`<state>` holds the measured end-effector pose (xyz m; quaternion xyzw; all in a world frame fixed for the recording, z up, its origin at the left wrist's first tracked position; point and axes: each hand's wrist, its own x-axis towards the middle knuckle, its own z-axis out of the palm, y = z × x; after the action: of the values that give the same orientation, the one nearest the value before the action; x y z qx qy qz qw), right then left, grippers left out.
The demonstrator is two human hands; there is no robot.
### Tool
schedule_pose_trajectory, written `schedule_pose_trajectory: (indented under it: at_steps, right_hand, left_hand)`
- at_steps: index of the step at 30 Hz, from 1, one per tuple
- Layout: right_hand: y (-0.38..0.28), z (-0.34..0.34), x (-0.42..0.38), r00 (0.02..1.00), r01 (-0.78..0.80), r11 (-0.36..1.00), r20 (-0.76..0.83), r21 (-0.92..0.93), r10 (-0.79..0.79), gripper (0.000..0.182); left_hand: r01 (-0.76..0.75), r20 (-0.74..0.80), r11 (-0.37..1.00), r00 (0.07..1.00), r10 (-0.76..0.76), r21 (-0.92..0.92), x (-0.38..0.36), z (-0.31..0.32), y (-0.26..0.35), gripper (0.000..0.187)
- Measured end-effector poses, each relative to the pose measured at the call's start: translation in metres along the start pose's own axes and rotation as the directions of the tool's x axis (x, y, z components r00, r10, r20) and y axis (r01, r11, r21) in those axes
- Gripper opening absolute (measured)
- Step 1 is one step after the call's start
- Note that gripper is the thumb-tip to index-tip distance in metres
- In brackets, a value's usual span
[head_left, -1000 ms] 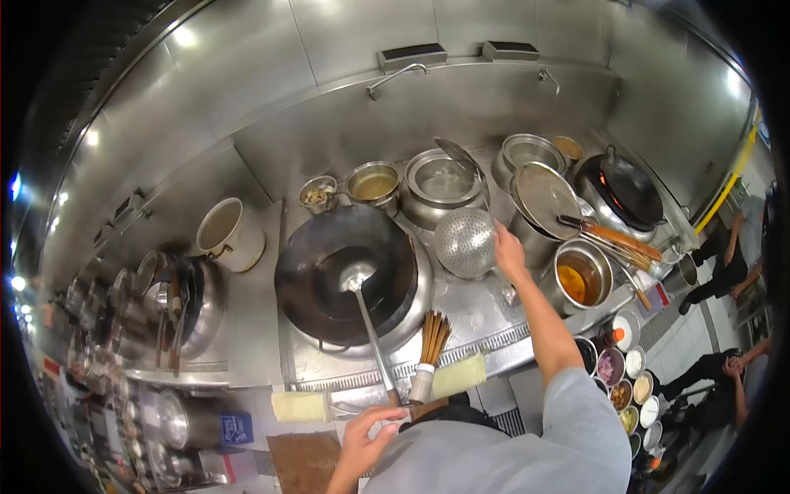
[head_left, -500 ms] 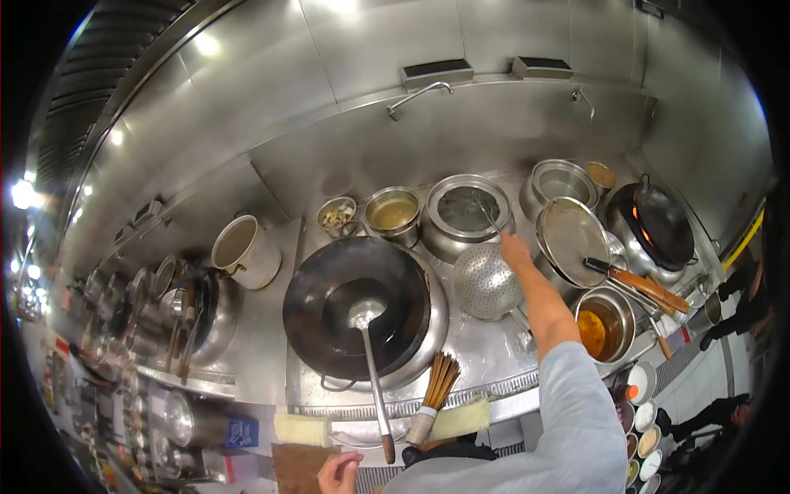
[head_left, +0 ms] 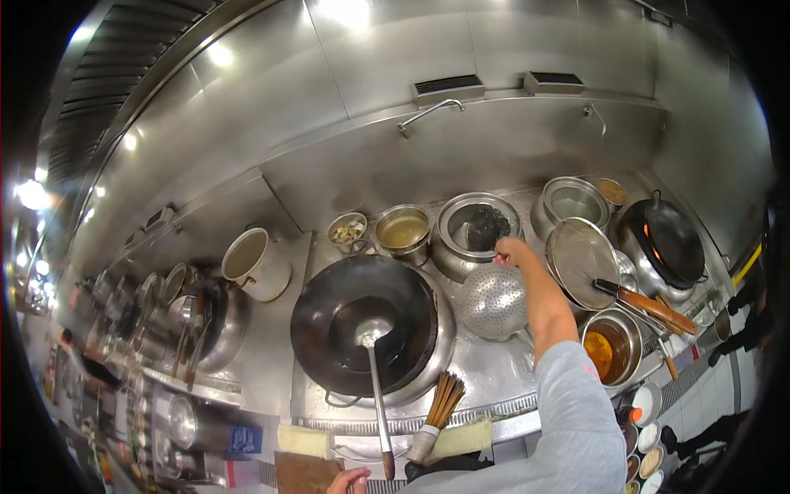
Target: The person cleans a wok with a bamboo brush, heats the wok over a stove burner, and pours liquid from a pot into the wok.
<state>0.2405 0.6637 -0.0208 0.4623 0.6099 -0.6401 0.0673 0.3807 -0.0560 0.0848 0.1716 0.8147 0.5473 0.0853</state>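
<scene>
My right hand (head_left: 512,251) is closed around something at the near rim of a steel pot (head_left: 451,224); what it grips is mostly hidden. A dark mass (head_left: 487,228) shows in that pot's liquid. Just below the hand lies a perforated steel strainer (head_left: 492,303). My left hand (head_left: 350,480) is at the bottom edge, cut off by the frame, its fingers curled near the wooden handle end of a ladle (head_left: 381,412). The ladle's bowl rests in a large dark wok (head_left: 362,288), with its handle over the counter's front edge.
A bamboo brush (head_left: 440,412) leans at the front edge. Right of my arm are a mesh strainer (head_left: 580,255), a pot of orange liquid (head_left: 605,354) and another wok (head_left: 662,239). Left stands a tall pot (head_left: 255,263). People's dark-clothed legs show at far right.
The view has shifted, so the counter sits lower. My right hand has moved slightly relative to the pot, and a dark mass now shows bunched in the liquid.
</scene>
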Motion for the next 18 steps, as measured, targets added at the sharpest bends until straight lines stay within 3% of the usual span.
schedule_pose_trajectory:
  at_steps: [2,3,5,9,13,15,17,18]
  right_hand:
    - [0.015,0.015,0.003,0.999,-0.045,0.931,0.02,0.362,0.04,0.013]
    - [0.027,0.018,0.007,0.999,-0.052,0.93,0.024,0.364,0.047,0.013]
    - [0.046,0.027,0.019,0.979,-0.034,0.757,0.173,0.653,-0.105,0.017]
    - [0.079,0.031,0.027,0.948,-0.042,0.647,0.235,0.762,-0.215,0.023]
    - [0.103,0.038,0.001,0.944,-0.03,0.508,0.192,0.861,-0.269,0.018]
    - [0.116,0.047,-0.008,0.919,0.129,0.503,0.088,0.855,-0.384,0.008]
    - [0.124,0.058,-0.012,0.907,0.14,0.477,0.08,0.868,-0.414,0.008]
    - [0.129,0.06,-0.014,0.896,0.151,0.454,0.073,0.878,-0.439,0.017]
  left_hand:
    - [0.019,0.005,1.0,1.0,-0.019,-0.004,-0.004,0.0,0.0,0.016]
    - [0.03,0.014,0.999,0.999,-0.03,-0.01,-0.006,0.0,0.0,0.016]
    - [0.055,0.013,0.998,0.998,-0.054,-0.041,-0.011,-0.001,-0.009,0.016]
    - [0.017,0.042,1.0,0.999,-0.017,0.007,-0.012,-0.006,0.004,0.016]
    - [-0.007,0.057,1.0,0.998,0.008,-0.009,-0.014,-0.006,0.002,0.014]
    - [0.014,0.091,1.0,0.996,-0.015,0.011,-0.015,-0.008,0.003,0.014]
    - [0.011,0.104,1.0,0.994,-0.014,0.026,-0.015,-0.01,0.005,0.014]
    - [0.014,0.118,0.999,0.993,-0.019,0.038,-0.016,-0.011,0.006,0.015]
